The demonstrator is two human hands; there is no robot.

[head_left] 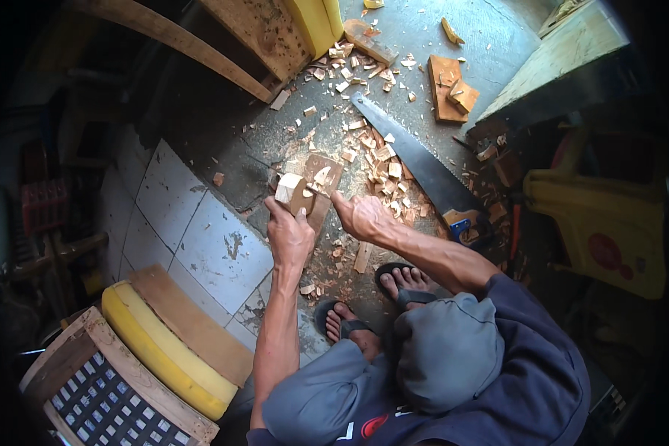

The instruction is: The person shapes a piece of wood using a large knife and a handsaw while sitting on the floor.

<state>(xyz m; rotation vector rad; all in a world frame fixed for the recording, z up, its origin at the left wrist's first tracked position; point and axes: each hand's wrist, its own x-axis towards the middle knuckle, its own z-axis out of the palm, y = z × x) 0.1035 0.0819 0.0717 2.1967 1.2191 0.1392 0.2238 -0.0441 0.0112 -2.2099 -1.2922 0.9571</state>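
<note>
My left hand (288, 236) grips a small wooden block (290, 187), which has a pale, freshly cut face. The block rests at the side of a flat brown board (333, 169) on the floor. Close to the block, the fingers of my right hand (363, 217) are closed around a slim tool (317, 191) whose tip reaches the wood. Most of the tool is hidden by the hand, so its exact kind cannot be made out. Wood chips (385, 169) lie scattered around both hands.
A handsaw (421, 154) lies right of the board, its blue-and-black handle nearest me. Beyond it are wooden pieces (447, 89). Yellow-padded wooden frames stand at upper left and a webbed one (169, 349) at lower left. A yellow plastic chair (595, 223) is at right.
</note>
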